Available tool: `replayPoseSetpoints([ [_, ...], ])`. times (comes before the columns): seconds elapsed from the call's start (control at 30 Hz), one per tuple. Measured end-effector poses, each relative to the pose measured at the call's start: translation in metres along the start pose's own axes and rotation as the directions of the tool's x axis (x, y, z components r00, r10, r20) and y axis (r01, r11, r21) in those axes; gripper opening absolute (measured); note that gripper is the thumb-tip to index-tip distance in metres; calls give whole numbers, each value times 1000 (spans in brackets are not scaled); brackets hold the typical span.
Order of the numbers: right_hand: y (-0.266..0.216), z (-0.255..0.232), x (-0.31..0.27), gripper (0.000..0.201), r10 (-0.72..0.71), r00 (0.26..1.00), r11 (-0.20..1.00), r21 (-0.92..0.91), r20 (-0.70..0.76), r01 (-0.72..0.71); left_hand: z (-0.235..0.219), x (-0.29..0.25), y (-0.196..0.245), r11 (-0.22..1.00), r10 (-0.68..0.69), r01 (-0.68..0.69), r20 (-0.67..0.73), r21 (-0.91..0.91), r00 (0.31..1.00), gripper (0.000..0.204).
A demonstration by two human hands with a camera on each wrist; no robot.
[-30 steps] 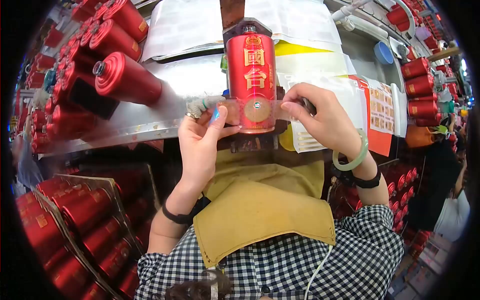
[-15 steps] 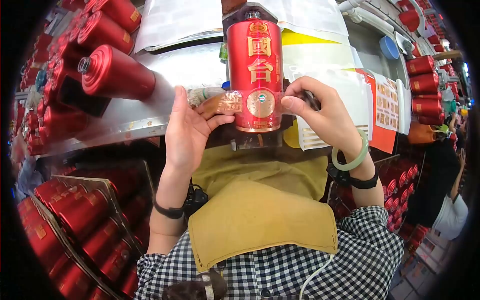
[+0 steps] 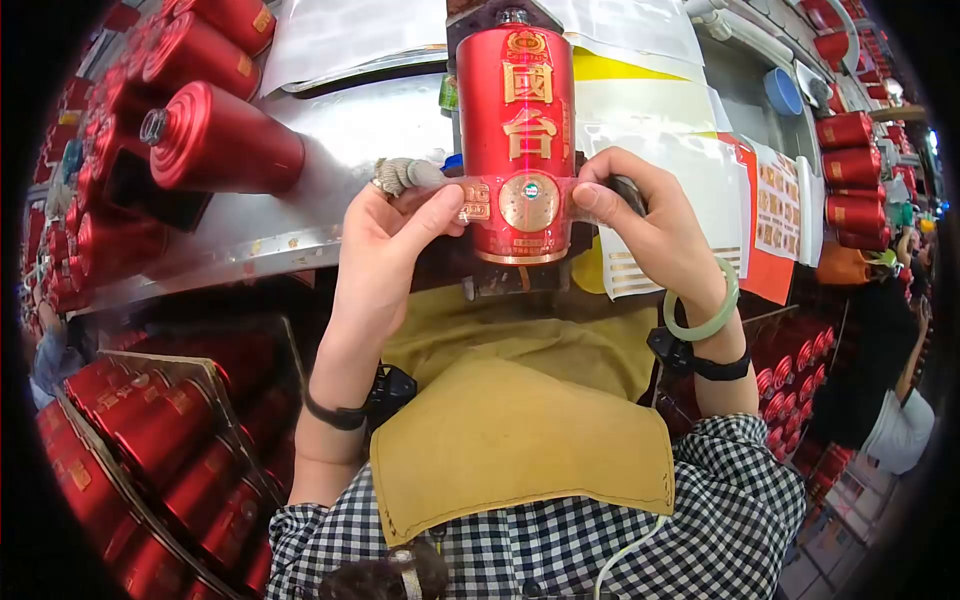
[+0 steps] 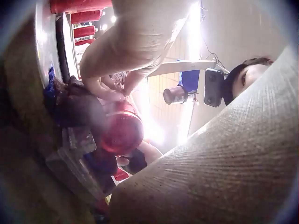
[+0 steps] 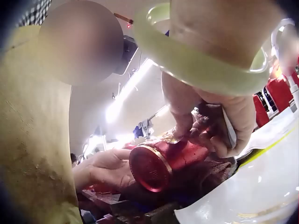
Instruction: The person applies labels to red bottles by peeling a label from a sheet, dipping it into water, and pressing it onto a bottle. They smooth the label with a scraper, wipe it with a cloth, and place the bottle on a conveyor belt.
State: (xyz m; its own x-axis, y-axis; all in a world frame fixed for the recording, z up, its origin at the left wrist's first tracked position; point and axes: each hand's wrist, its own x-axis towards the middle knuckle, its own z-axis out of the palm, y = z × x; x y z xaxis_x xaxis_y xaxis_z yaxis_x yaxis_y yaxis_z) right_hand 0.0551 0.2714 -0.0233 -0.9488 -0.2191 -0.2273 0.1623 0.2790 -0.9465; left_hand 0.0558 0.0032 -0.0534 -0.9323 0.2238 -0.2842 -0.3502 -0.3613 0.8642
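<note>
A red bottle (image 3: 513, 110) with raised gold characters lies on its back in a dark holder, its neck pointing away from me. Across its lower part runs a clear film strip (image 3: 560, 190), over a round gold emblem (image 3: 528, 203) and a gold patterned label (image 3: 477, 201) at the bottle's left side. My left hand (image 3: 375, 240) pinches the strip's left end between thumb and fingers; grey knit covers (image 3: 405, 174) sit on some fingertips. At the bottle's right side, my right hand (image 3: 655, 225) pinches the other end. Its curled fingers also hold a dark, silver-edged item (image 5: 229, 126).
Another red bottle (image 3: 225, 140) lies to the left, before a crowd of more bottles. White sheets (image 3: 670, 185) and an orange-red sheet (image 3: 768, 270) cover the right of the table. A blue cup (image 3: 783, 92) stands at the back right. Bottle racks (image 3: 160, 420) flank me below the table.
Half a second ago my left thumb was raised away from the film; now it presses down on the left end, by the gold label. My right hand keeps its pinch beside the bottle.
</note>
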Motion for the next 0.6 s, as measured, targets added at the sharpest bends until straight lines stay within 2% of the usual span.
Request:
replayPoseSetpoints([
  [0.07, -2, -1, 0, 16, 19, 1000, 999, -47, 5, -18, -1, -1, 0, 990, -8, 8, 2, -138, 1000, 19],
  [0.1, -1, 0, 0, 16, 20, 1000, 999, -47, 5, -20, 1, -1, 1, 990, -10, 10, 2, -138, 1000, 19],
  [0.17, 3, 1, 0, 16, 30, 999, 995, 92, 18, -32, 5, -2, 6, 1000, 27, -27, -4, 8, 1000, 23],
  [0.3, 4, 0, 1, 16, 13, 1000, 998, 60, 14, -14, 4, -1, -1, 993, 14, -11, -24, 117, 1000, 29],
  [0.37, 4, -2, 2, 17, 8, 1000, 1000, -4, 18, -8, 4, -1, -1, 994, 11, -9, -23, 107, 1000, 30],
  [0.5, 6, 0, 2, 18, -14, 1000, 1000, 3, 11, 14, 9, -1, 1, 995, 3, 3, -60, 100, 998, 31],
  [0.6, 3, -2, 0, 17, 22, 1000, 1000, 5, 3, -22, 9, -2, 1, 996, -5, 10, -57, 89, 998, 31],
])
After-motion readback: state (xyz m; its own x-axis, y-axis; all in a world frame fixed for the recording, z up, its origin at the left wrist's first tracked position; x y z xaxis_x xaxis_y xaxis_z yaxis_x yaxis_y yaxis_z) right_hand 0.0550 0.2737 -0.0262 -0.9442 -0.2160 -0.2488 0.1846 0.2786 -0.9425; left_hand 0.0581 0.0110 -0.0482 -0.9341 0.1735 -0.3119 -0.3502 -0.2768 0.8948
